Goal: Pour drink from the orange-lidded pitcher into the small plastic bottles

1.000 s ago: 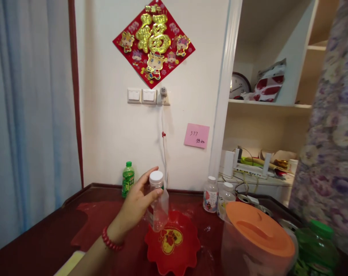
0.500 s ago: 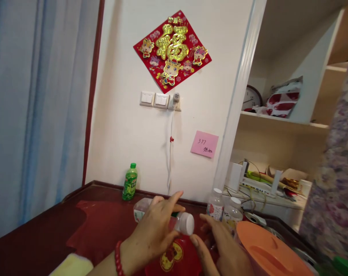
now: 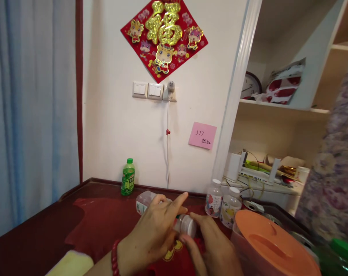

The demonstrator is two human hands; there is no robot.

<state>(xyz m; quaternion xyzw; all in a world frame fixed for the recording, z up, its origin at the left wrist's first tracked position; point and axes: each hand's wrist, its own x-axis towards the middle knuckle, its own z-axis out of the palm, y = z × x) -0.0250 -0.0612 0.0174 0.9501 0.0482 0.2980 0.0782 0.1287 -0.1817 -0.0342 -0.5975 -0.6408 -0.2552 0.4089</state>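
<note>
A clear bottle (image 3: 144, 201) with a white cap (image 3: 189, 226) lies tilted on its side above the dark red table, its cap pointing right. My left hand (image 3: 155, 226), with a red bead bracelet at the wrist, is wrapped over the middle of the bottle and hides much of it. My right hand (image 3: 212, 243) has its thumb and forefinger around the white cap, touching it from the right. Beneath the hands, a red item with gold round prints (image 3: 174, 250) is partly covered.
A green bottle (image 3: 128, 178) stands at the back. Two clear bottles (image 3: 214, 199) (image 3: 230, 207) stand right of my hands, beside a container with an orange lid (image 3: 273, 241). A yellow cloth (image 3: 71, 264) lies front left; a green cap (image 3: 345, 248) is at the right edge.
My right hand has moved left and closed its fingers around the white cap. My left hand stays on the bottle. The view has tipped slightly downward.
</note>
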